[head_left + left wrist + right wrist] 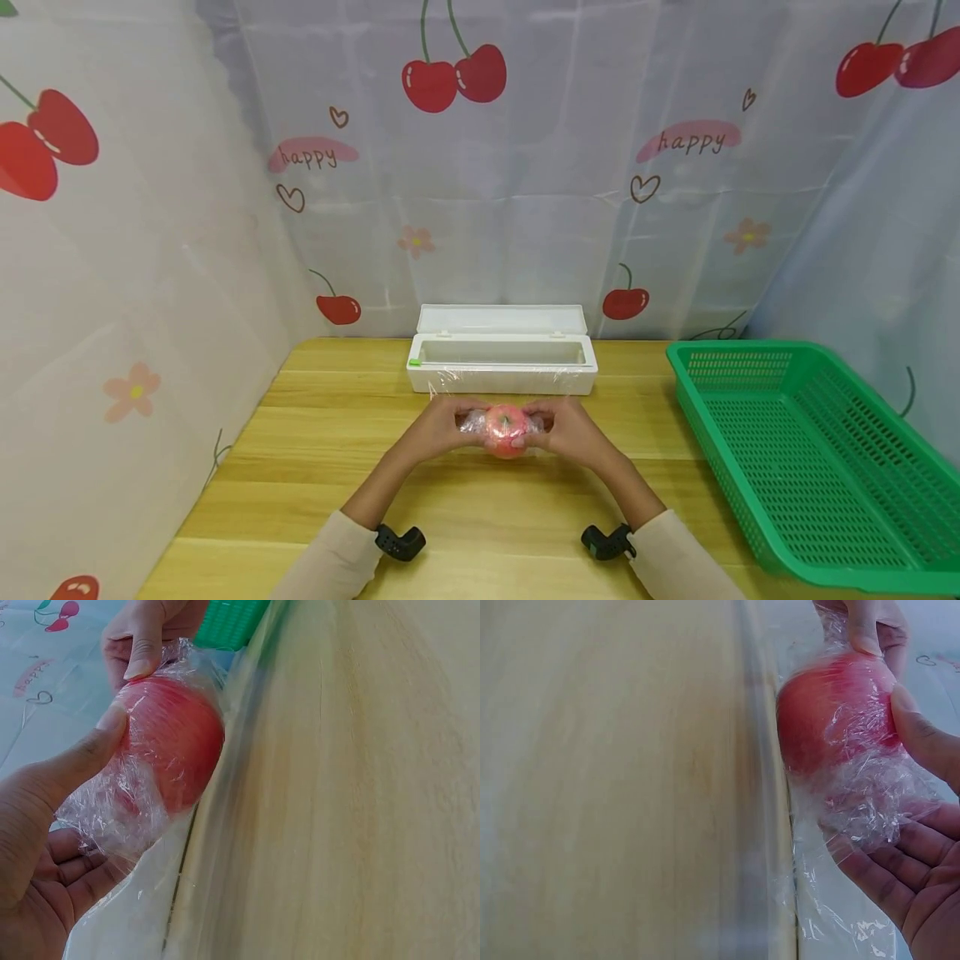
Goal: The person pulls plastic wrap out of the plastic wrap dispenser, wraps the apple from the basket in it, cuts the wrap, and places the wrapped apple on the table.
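Observation:
A red apple with its stem end up is held between both hands at the middle of the table. Clear cling film covers it and bunches up at its two sides. My left hand holds the apple's left side, its thumb pressed on the wrapped skin and its fingers curved under the crumpled film. From the right, my right hand grips it the same way, as the right wrist view shows with the apple against the thumb. A sheet of film seems to stretch back toward the white dispenser box.
Behind the hands, the dispenser's lid stands open, and a small green slider sits at its left front edge. A green perforated basket occupies the right side of the wooden table. Printed curtains enclose the back and sides.

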`<state>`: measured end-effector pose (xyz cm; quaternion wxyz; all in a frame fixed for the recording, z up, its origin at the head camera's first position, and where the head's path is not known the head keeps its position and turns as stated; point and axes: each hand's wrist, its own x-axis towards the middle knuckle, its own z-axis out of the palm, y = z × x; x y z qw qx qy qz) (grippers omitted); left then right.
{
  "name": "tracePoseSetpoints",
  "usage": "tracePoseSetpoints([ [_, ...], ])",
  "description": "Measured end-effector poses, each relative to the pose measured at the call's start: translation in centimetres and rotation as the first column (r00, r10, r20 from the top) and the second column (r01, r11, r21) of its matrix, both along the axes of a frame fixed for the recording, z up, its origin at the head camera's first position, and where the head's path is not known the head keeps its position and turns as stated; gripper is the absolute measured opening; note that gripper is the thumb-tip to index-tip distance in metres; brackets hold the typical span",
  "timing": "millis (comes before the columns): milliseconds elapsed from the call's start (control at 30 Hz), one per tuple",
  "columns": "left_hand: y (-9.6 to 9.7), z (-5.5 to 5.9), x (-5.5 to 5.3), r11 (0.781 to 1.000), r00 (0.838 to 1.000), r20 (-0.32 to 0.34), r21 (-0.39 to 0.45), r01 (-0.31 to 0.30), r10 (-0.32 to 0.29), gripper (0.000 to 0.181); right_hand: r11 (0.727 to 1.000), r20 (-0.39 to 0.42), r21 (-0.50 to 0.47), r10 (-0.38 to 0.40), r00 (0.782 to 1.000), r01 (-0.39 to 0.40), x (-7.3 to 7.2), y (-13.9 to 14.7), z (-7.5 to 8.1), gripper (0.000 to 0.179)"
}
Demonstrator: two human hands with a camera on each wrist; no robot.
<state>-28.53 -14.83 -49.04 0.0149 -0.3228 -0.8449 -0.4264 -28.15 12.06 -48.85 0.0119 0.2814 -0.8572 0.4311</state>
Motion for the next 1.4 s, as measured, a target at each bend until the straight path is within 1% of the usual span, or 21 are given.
tracePoseSetpoints([
  [167,-0.1,-0.5,-0.2,1.0,1.0,0.009,-0.03,-0.007,0.007,0.051,1.0,-0.028,0.02,0.021,0.999,-0.02,-0.2,-0.1,-0.3,0.048],
  [300,0.0,-0.8,-0.3,0.999,1.0,0.001,-0.045,-0.012,0.012,0.054,0.999,-0.043,0.047,0.028,0.999,-0.026,-0.2,-0.2,-0.4,0.05],
  [500,0.0,-1.0,-0.3,0.999,1.0,-0.01,-0.035,-0.021,0.02,0.054,0.998,-0.031,0.058,0.028,0.999,-0.026,-0.3,-0.1,-0.5,0.052],
  [700,0.2,-0.9,0.0,0.998,0.999,-0.016,-0.034,-0.045,0.044,0.055,0.999,-0.049,0.039,-0.003,0.999,0.005,-0.1,0.0,-0.7,0.053],
  [933,0.2,-1.1,-0.2,0.999,0.999,-0.017,-0.013,-0.045,0.044,0.053,1.0,-0.06,0.012,-0.006,0.998,0.007,-0.2,0.0,-0.9,0.051],
  [1100,0.0,-1.1,-0.4,0.999,0.999,-0.034,-0.022,-0.038,0.037,0.052,1.0,-0.062,0.022,-0.01,0.998,0.011,-0.3,0.0,-0.8,0.05],
  [1167,-0.1,-1.0,-0.3,0.999,0.998,-0.041,-0.029,-0.042,0.041,0.053,1.0,-0.064,0.023,-0.009,0.998,0.01,-0.3,-0.1,-0.8,0.051],
  [1267,-0.3,-0.8,-0.3,0.998,0.998,-0.037,-0.034,-0.058,0.057,0.054,1.0,-0.065,0.02,-0.007,0.998,0.009,-0.3,-0.2,-0.8,0.051],
  [1400,-0.6,-0.5,-0.2,0.995,0.995,-0.017,-0.027,-0.101,0.1,0.053,1.0,-0.057,0.015,-0.014,0.998,0.015,-0.1,-0.3,-0.8,0.05],
])
